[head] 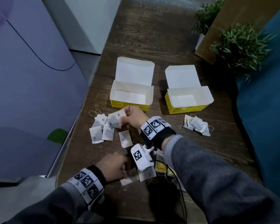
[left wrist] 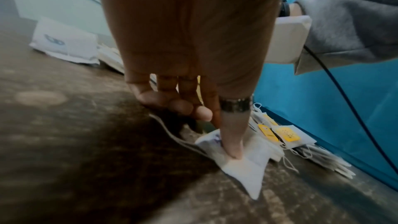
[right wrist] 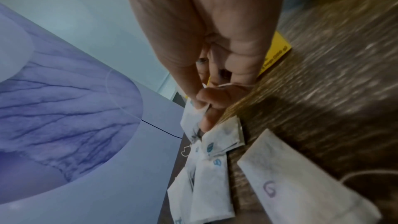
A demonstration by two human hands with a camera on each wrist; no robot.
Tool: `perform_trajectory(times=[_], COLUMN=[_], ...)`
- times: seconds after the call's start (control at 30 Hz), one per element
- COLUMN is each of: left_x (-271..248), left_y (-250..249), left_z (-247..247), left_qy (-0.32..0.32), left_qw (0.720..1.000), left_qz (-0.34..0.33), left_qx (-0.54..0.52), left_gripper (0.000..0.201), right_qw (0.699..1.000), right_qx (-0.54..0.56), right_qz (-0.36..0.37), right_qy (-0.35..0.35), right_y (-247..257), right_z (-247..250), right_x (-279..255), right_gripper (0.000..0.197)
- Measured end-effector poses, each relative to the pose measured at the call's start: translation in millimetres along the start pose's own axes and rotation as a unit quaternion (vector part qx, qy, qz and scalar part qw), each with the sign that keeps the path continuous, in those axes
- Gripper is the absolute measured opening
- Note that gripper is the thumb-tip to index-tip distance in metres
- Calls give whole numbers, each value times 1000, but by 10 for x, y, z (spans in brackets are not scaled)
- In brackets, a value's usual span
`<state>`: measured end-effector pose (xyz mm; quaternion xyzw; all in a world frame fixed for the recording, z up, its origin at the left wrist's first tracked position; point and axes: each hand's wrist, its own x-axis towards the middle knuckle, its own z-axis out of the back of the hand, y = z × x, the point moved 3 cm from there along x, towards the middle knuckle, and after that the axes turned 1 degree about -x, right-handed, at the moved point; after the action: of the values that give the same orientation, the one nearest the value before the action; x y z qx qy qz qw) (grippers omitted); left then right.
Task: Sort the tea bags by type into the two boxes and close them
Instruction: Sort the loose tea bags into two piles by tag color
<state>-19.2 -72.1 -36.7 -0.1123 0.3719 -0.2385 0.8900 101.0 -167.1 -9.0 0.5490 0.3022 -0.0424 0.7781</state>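
Observation:
Two open yellow boxes stand side by side, the left box point(head: 131, 101) and the right box point(head: 188, 103), both bare inside. My right hand point(head: 131, 118) pinches a blue-marked tea bag point(head: 116, 120) by its top and string, just above the left pile point(head: 101, 129); the wrist view shows that tea bag point(right wrist: 189, 122) hanging over the pile point(right wrist: 206, 173). My left hand point(head: 114, 165) is curled near the front edge. Its ringed finger point(left wrist: 231, 135) bears down on a crumpled tea bag point(left wrist: 247, 164), which it holds against the table.
A second small pile of tea bags point(head: 196, 125) lies in front of the right box. More bags with yellow tags point(left wrist: 284, 134) lie under my right forearm. A single bag marked G point(right wrist: 286, 181) lies apart. Potted plants point(head: 239, 46) stand far right; the table's left edge point(head: 68, 143) is close.

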Motion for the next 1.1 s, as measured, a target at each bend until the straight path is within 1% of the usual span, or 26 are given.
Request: perform_trajectory(times=[0.03, 0.1, 0.13, 0.17, 0.2, 0.27, 0.3, 0.33, 0.4, 0.47, 0.5, 0.53, 0.57, 0.6, 0.63, 0.67, 0.7, 0.73, 0.77, 0.8, 0.9, 0.93, 1.0, 1.03, 1.1], left_x=[8, 26, 17, 0, -16, -29, -38, -48, -61, -72, -78, -84, -93, -109, -126, -143, -156, -165, -175, -186, -201, -207, -213, -212, -201], left_y=[13, 41, 45, 46, 47, 111, 155, 197, 264, 311, 340, 367, 402, 429, 448, 460, 475, 495, 512, 534, 616, 637, 668, 673, 677], left_z=[-17, -45, -41, -30, -18, 8, 28, 45, 90, 143, 168, 196, 225, 262, 300, 335, 363, 388, 410, 432, 469, 478, 486, 490, 505], left_qy=[-4, -13, -19, -29, -43, -71, -74, -72, -77, -89, -94, -99, -106, -111, -118, -127, -139, -150, -157, -163, -180, -189, -206, -212, -220], left_qw=[1000, 1000, 999, 998, 995, 978, 961, 938, 881, 833, 813, 799, 792, 789, 789, 789, 788, 782, 776, 771, 755, 751, 739, 732, 725], left_qz=[2, -1, -1, -3, -9, -19, -11, -1, 21, 46, 56, 61, 63, 63, 65, 65, 66, 67, 69, 72, 88, 96, 107, 108, 111], left_qx=[-5, -24, -38, -59, -93, -196, -264, -340, -467, -545, -572, -590, -598, -601, -600, -597, -597, -601, -607, -612, -624, -626, -632, -638, -643], left_gripper=[12, 27, 30, 27, 21, 6, 10, 15, 17, 19, 21, 22, 23, 24, 27, 29, 33, 35, 38, 40, 43, 43, 42, 42, 42], right_qw=[1000, 997, 994, 992, 990, 988, 986, 985, 985, 987, 987, 986, 983, 980, 979, 980, 981, 978, 972, 965, 951, 944, 927, 923, 930], right_qx=[-9, -61, -85, -97, -101, -112, -121, -121, -101, -104, -120, -140, -163, -179, -188, -192, -193, -207, -231, -260, -307, -330, -375, -382, -364], right_qz=[7, 13, 15, 13, 14, 27, 32, 28, 13, 27, 46, 67, 81, 82, 69, 46, 21, 6, 10, 16, 18, 14, 8, 12, 23], right_qy=[12, 53, 70, 85, 95, 107, 113, 123, 136, 119, 92, 52, 5, -31, -42, -30, 1, 31, 44, 44, 9, -2, -20, -31, -49], right_y=[32, 72, 88, 112, 126, 134, 125, 101, 55, 36, 30, 12, -23, -82, -164, -265, -368, -454, -506, -542, -567, -562, -534, -515, -484], right_z=[-44, -122, -156, -179, -189, -161, -122, -77, 19, 97, 136, 175, 213, 251, 270, 258, 216, 162, 114, 67, -40, -73, -149, -183, -218], right_x=[31, 79, 83, 64, 45, 23, 6, -12, -61, -97, -105, -111, -115, -126, -144, -162, -181, -196, -207, -207, -209, -221, -246, -252, -243], right_gripper=[19, 30, 34, 36, 38, 43, 46, 48, 49, 47, 44, 39, 32, 21, 11, 11, 10, 4, 10, 21, 56, 64, 68, 65, 54])
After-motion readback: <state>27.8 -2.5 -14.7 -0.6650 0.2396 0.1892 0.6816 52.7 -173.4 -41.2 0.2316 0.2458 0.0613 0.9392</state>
